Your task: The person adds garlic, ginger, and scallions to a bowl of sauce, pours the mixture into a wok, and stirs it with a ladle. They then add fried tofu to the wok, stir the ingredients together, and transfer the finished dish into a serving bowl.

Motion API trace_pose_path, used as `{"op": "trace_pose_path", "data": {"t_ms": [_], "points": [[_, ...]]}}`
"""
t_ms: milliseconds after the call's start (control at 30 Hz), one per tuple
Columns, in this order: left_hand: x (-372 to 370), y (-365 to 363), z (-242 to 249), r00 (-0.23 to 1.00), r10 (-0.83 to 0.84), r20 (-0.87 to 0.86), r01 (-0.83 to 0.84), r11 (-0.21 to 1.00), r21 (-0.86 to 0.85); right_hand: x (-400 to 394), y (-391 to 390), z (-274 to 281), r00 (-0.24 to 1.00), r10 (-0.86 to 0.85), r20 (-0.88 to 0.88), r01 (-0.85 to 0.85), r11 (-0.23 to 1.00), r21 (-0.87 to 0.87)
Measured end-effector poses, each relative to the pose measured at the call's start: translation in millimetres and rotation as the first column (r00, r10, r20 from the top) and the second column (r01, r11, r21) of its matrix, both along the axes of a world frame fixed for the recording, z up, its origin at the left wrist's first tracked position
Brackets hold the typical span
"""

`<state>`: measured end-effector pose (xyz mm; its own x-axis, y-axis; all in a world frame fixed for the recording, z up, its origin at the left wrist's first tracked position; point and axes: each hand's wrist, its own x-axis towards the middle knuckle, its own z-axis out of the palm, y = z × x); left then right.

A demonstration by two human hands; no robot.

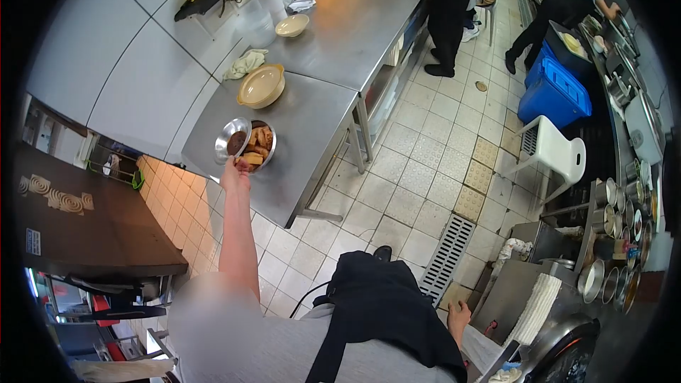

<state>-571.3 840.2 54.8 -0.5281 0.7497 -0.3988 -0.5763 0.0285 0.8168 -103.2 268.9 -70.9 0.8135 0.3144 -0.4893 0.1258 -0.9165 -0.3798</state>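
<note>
My left hand (236, 174) reaches over the steel table, closed at the near rim of a small metal bowl (225, 135). Brown sauce lies inside this bowl. Its side overlaps a larger metal bowl (275, 143) that holds brown fried pieces (259, 143). Just beyond stands a tan clay pot (261, 86) with small handles, a crumpled cloth (245, 64) beside it. Low on the right, my right hand (458, 318) hangs by my black apron (376, 305), fingers loosely apart, holding nothing, near the stove side.
The steel table (312, 128) runs away from me, with a cream bowl (291, 25) on it. One person (452, 7) stands at its far right side; another (560, 10) leans over the right counter. A white stool (553, 152) and blue bin (557, 92) stand along the aisle.
</note>
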Motion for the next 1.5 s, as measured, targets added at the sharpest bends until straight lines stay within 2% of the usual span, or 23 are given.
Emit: {"op": "trace_pose_path", "data": {"t_ms": [100,167,200,233,267,367,400,433,567,600,633,667,700,800,900,1000,1067,1100,1167,1333,1400,1467,1500], "points": [[-6,4,5,0.994,-0.036,-0.107,0.049,0.991,0.128,-3,-11,-7,1.0,-0.017,0.003,0.017,0.999,-0.034],[-31,14,-13,0.98,-0.105,-0.168,0.139,0.97,0.201,-6,-22,-20,0.997,-0.071,0.02,0.072,0.996,-0.054],[-34,19,-13,0.973,-0.128,-0.193,0.17,0.961,0.22,-7,-29,-27,1.0,-0.029,-0.002,0.029,0.997,-0.071],[-35,21,-12,0.949,-0.14,-0.282,0.206,0.954,0.219,-9,-41,-32,1.0,-0.003,-0.025,0.0,0.996,-0.094],[19,-11,40,0.894,-0.095,-0.439,0.168,0.977,0.131,-12,-49,-34,0.999,-0.032,-0.026,0.029,0.994,-0.104],[5,25,21,0.89,-0.086,-0.448,0.171,0.973,0.154,-14,-58,-35,0.992,-0.116,-0.037,0.11,0.983,-0.15],[34,18,40,0.942,-0.148,-0.3,0.195,0.972,0.133,-13,-57,-33,0.989,-0.145,-0.038,0.138,0.981,-0.139],[92,-7,73,0.927,-0.162,-0.338,0.217,0.967,0.133,-10,-56,-33,0.987,-0.157,-0.039,0.151,0.981,-0.122],[162,6,51,0.867,-0.366,-0.339,0.428,0.894,0.129,10,-39,-40,0.969,-0.239,0.059,0.24,0.971,-0.012],[187,6,47,0.857,-0.387,-0.34,0.45,0.883,0.131,22,-25,-24,0.933,-0.356,0.052,0.351,0.932,0.097],[213,3,44,0.814,-0.515,-0.267,0.556,0.824,0.106,39,-10,-10,0.884,-0.466,0.034,0.45,0.869,0.205],[240,-5,43,0.752,-0.631,-0.19,0.653,0.752,0.09,58,1,-8,0.859,-0.497,0.125,0.446,0.845,0.295],[280,-21,50,0.698,-0.704,-0.13,0.713,0.7,0.035,80,11,-6,0.82,-0.532,0.213,0.431,0.817,0.382],[373,-52,34,0.599,-0.799,-0.055,0.798,0.601,-0.028,190,43,24,0.705,-0.645,0.295,0.376,0.692,0.616],[447,-76,5,0.472,-0.881,0.011,0.881,0.472,-0.033,319,70,70,0.61,-0.748,0.263,0.304,0.527,0.794],[526,-108,7,0.405,-0.914,0.026,0.906,0.398,-0.148,444,77,89,0.492,-0.802,0.337,0.274,0.511,0.815],[577,-122,14,0.39,-0.921,0.002,0.907,0.383,-0.177,507,78,104,0.482,-0.819,0.312,0.304,0.49,0.817],[599,-126,14,0.344,-0.939,0.007,0.929,0.339,-0.149,534,78,107,0.458,-0.795,0.398,0.28,0.553,0.784],[641,-133,15,0.286,-0.958,-0.032,0.949,0.288,-0.126,568,76,107,0.412,-0.757,0.507,0.269,0.633,0.726],[749,-142,27,0.148,-0.989,-0.016,0.979,0.149,-0.142,602,61,105,0.374,-0.801,0.468,0.322,0.585,0.745],[792,-145,25,0.055,-0.995,-0.084,0.988,0.067,-0.138,603,54,100,0.214,-0.918,0.334,0.375,0.393,0.84],[841,-150,26,-0.023,-0.997,-0.074,0.988,-0.011,-0.154,597,47,107,0.172,-0.944,0.282,0.419,0.329,0.846],[865,-152,23,-0.081,-0.992,-0.096,0.987,-0.066,-0.146,594,44,110,0.144,-0.976,0.163,0.434,0.21,0.876]]}}
